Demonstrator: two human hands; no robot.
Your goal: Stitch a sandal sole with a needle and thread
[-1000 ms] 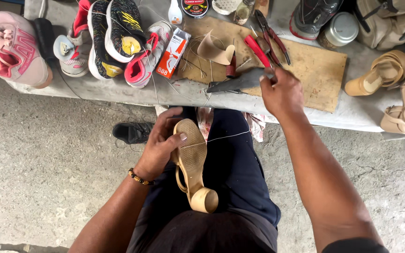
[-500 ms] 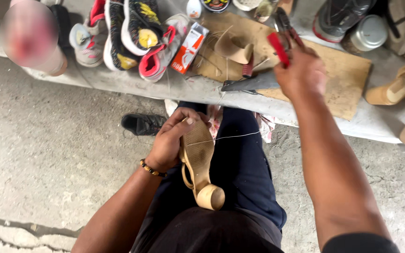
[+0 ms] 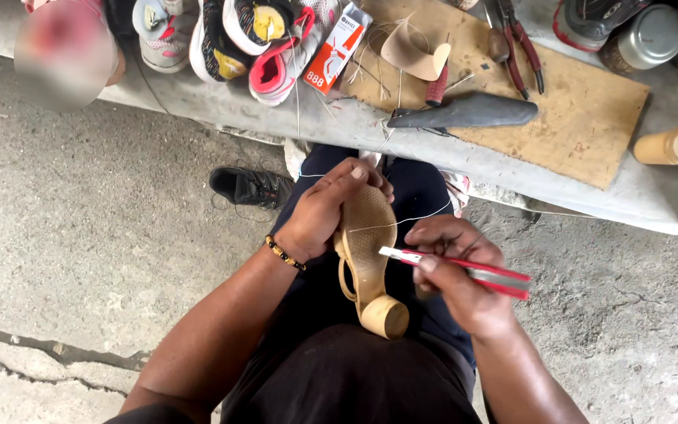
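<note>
A tan block-heel shoe (image 3: 369,259) lies sole-up on my lap. My left hand (image 3: 329,206) grips its toe end. My right hand (image 3: 458,275) holds a red-handled cutter (image 3: 464,269) with its blade tip over the middle of the sole. A thin pale thread (image 3: 410,221) runs from the sole toward the right, just above the cutter.
A concrete ledge (image 3: 260,118) ahead carries several sneakers (image 3: 229,31), a small orange-and-white box (image 3: 335,39), a brown board (image 3: 582,118) with red pliers (image 3: 515,39), a dark metal last (image 3: 468,112) and a tan upper piece (image 3: 413,51). My black shoe (image 3: 249,187) rests on the cracked floor.
My right hand came back from the ledge to my lap, now holding the red-handled cutter against the shoe sole. The pliers stayed on the board. The left hand kept its grip.
</note>
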